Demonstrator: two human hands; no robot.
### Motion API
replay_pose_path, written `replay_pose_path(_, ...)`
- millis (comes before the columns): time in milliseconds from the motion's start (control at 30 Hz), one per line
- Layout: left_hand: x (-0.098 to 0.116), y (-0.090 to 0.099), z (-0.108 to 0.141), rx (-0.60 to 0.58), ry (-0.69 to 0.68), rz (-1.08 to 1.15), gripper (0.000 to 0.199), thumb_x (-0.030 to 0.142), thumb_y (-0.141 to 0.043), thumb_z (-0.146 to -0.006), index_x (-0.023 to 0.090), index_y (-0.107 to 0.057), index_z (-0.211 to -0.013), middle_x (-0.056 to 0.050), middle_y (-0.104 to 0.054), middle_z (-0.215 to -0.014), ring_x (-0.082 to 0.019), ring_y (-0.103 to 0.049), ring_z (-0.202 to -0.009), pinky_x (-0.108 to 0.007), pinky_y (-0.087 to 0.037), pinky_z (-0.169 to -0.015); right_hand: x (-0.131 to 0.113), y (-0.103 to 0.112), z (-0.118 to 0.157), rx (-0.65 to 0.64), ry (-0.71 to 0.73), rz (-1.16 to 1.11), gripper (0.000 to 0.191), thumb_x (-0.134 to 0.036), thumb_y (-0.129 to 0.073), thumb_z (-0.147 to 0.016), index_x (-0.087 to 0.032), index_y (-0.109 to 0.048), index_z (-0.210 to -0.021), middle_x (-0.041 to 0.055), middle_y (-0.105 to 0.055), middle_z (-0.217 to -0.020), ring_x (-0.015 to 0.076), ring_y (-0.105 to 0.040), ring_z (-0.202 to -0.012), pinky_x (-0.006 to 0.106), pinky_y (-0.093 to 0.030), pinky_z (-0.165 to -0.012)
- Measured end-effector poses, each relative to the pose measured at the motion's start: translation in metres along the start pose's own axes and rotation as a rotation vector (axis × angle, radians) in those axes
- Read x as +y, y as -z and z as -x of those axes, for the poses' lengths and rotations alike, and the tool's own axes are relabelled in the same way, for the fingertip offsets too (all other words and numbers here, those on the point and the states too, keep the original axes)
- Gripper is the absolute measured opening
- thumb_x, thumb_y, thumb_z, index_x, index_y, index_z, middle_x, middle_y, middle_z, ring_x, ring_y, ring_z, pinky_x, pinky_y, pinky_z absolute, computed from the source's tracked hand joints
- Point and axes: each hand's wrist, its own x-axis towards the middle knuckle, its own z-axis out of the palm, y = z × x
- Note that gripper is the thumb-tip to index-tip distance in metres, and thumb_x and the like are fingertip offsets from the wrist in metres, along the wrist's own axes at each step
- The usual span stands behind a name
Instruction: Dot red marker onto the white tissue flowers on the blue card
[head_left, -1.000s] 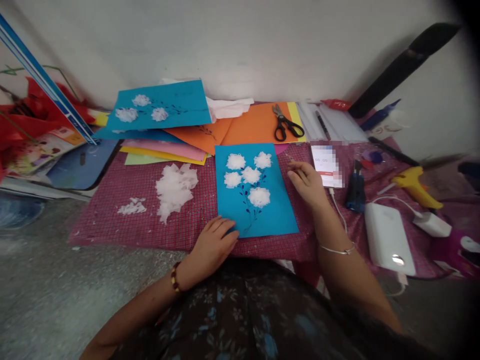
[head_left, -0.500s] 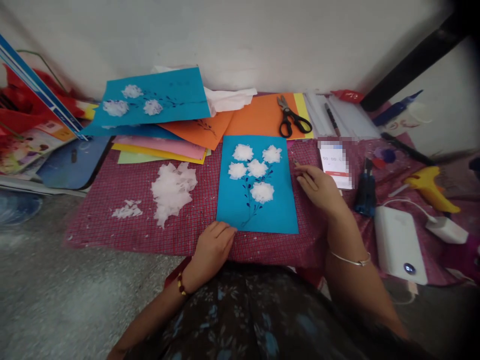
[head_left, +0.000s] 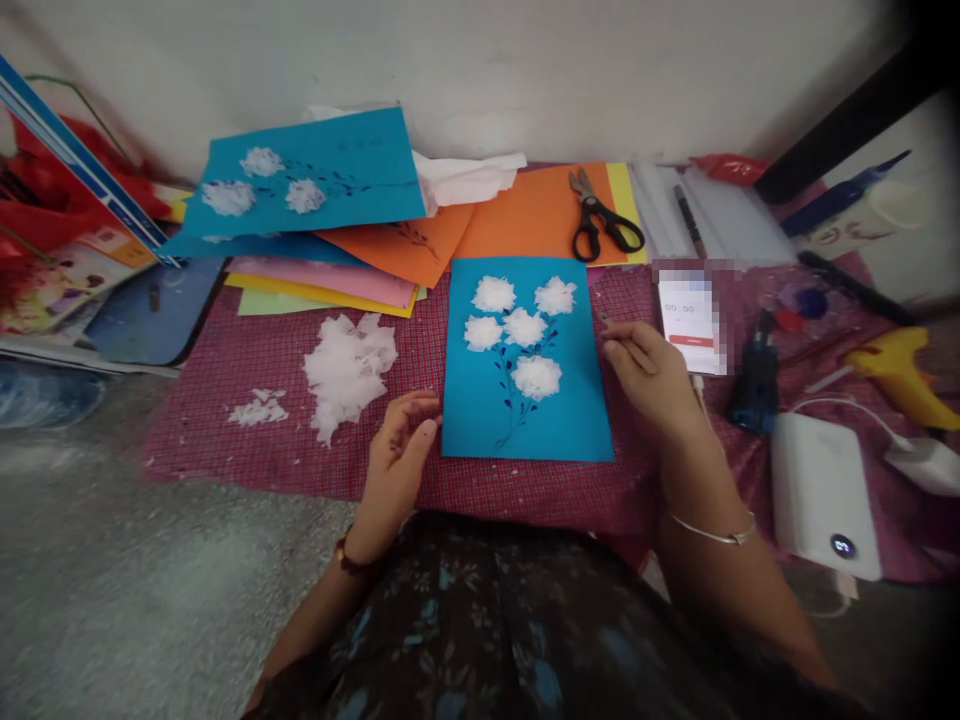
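A blue sheet of paper [head_left: 465, 420] lies in front of me, bearing several white crinkled-paper flowers [head_left: 523, 327] above dark painted stems and leaves. My left hand [head_left: 397, 455] is beside its lower left edge, palm partly turned up, fingers loosely bent and apart, with nothing in them. Off the right edge, my right hand [head_left: 649, 370] is closed in a pinch; a tiny greyish thing shows at its fingertips, too small to name. To the left of the sheet are a heap of torn white tissue paper [head_left: 349, 370] and a smaller pile of white scraps [head_left: 259, 408].
Behind are another blue flower sheet [head_left: 360, 190], orange paper [head_left: 517, 225] and scissors [head_left: 600, 220]. On the right lie a phone [head_left: 686, 320], a pen [head_left: 690, 220], a yellow glue gun [head_left: 900, 375] and a white power bank [head_left: 821, 490]. A checked red cloth [head_left: 225, 455] covers the table.
My left hand has left the sheet's bottom left corner, moved slightly left and up, and opened. My right hand stays pinched beside the right edge. The whole view has shifted slightly.
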Motion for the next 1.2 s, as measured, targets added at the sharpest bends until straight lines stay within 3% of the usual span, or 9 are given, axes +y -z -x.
replay_pose_path(133, -0.003, -0.012, 0.003, -0.028, 0.017, 0.094, 0.015, 0.035, -0.06, -0.095, 0.023, -0.067, -0.101, -0.006, -0.063, -0.112, -0.021, -0.062, -0.108, -0.039, -0.055, -0.096, -0.001, -0.003, 0.001, -0.029, 0.022, -0.001, 0.011, -0.031, -0.06, -0.088, -0.028, -0.067, -0.096, 0.0055, -0.072, -0.106, 0.0278, -0.067, -0.106, 0.05, -0.05, -0.099)
replay_pose_path(267, 0.005, -0.014, 0.011, 0.006, -0.058, -0.068, 0.011, 0.03, -0.061, -0.094, 0.022, -0.068, -0.095, -0.006, -0.065, -0.107, -0.02, -0.062, -0.104, -0.034, -0.053, -0.091, -0.002, -0.005, 0.003, -0.06, 0.022, -0.02, 0.011, -0.032, -0.06, -0.088, -0.029, -0.067, -0.095, 0.0045, -0.072, -0.103, 0.0276, -0.067, -0.103, 0.049, -0.05, -0.098)
replay_pose_path(367, 0.008, -0.011, 0.016, 0.021, -0.11, -0.191, 0.008, 0.026, -0.061, -0.092, 0.022, -0.068, -0.09, -0.004, -0.066, -0.097, -0.019, -0.063, -0.093, -0.029, -0.051, -0.078, -0.004, -0.008, 0.004, -0.089, 0.022, -0.023, 0.011, -0.032, -0.059, -0.088, -0.029, -0.067, -0.095, 0.0042, -0.072, -0.102, 0.0277, -0.067, -0.101, 0.05, -0.051, -0.097)
replay_pose_path(533, -0.001, -0.001, 0.021, -0.01, -0.175, -0.417, 0.009, 0.025, -0.06, -0.093, 0.022, -0.066, -0.088, -0.001, -0.065, -0.082, -0.015, -0.058, -0.071, -0.027, -0.041, -0.061, -0.009, -0.005, 0.005, -0.114, 0.034, -0.025, 0.011, -0.033, -0.06, -0.088, -0.029, -0.068, -0.095, 0.0039, -0.073, -0.101, 0.0275, -0.068, -0.1, 0.05, -0.051, -0.095)
replay_pose_path(667, -0.004, 0.01, 0.026, 0.009, -0.206, -0.511, 0.041, 0.033, -0.05, -0.1, 0.02, -0.042, -0.061, 0.003, -0.041, -0.058, -0.013, -0.037, -0.053, -0.03, -0.026, -0.053, -0.011, 0.003, 0.003, 0.01, 0.018, -0.05, 0.011, -0.03, -0.059, -0.088, -0.024, -0.067, -0.095, 0.0084, -0.073, -0.111, 0.0262, -0.067, -0.107, 0.045, -0.05, -0.096)
replay_pose_path(733, -0.002, 0.017, 0.027, 0.016, -0.219, -0.491, 0.048, 0.037, -0.036, -0.105, 0.021, -0.031, -0.06, 0.002, -0.033, -0.057, -0.014, -0.032, -0.052, -0.032, -0.022, -0.053, -0.01, 0.005, 0.002, 0.089, -0.011, -0.076, 0.011, -0.028, -0.06, -0.088, -0.022, -0.067, -0.094, 0.0101, -0.074, -0.106, 0.0232, -0.069, -0.094, 0.04, -0.052, -0.086)
replay_pose_path(900, -0.004, 0.037, 0.023, 0.062, -0.331, -0.468, 0.06, 0.059, -0.017, -0.103, 0.022, -0.027, -0.057, 0.001, -0.029, -0.056, -0.016, -0.03, -0.052, -0.036, -0.018, -0.054, -0.009, 0.007, -0.002, 0.241, 0.026, -0.136, 0.01, -0.026, -0.06, -0.087, -0.02, -0.068, -0.087, 0.0022, -0.066, -0.07, 0.0157, -0.06, -0.064, 0.032, -0.047, -0.068)
replay_pose_path(1033, -0.011, 0.05, 0.016, 0.123, -0.404, -0.469, 0.067, 0.072, -0.012, -0.096, 0.022, -0.028, -0.055, 0.001, -0.029, -0.054, -0.015, -0.029, -0.05, -0.036, -0.017, -0.053, -0.01, 0.005, -0.003, 0.31, 0.071, -0.175, 0.009, -0.024, -0.062, -0.084, -0.018, -0.068, -0.084, -0.0007, -0.064, -0.065, 0.0132, -0.058, -0.06, 0.029, -0.044, -0.064)
replay_pose_path(1200, -0.013, 0.063, 0.015, 0.185, -0.408, -0.503, 0.066, 0.072, -0.013, -0.097, 0.022, -0.029, -0.056, 0.002, -0.029, -0.054, -0.015, -0.029, -0.049, -0.036, -0.017, -0.053, -0.008, 0.004, -0.001, 0.314, 0.104, -0.179, 0.011, -0.027, -0.063, -0.086, -0.017, -0.068, -0.083, 0.0001, -0.064, -0.066, 0.0127, -0.058, -0.061, 0.028, -0.044, -0.065)
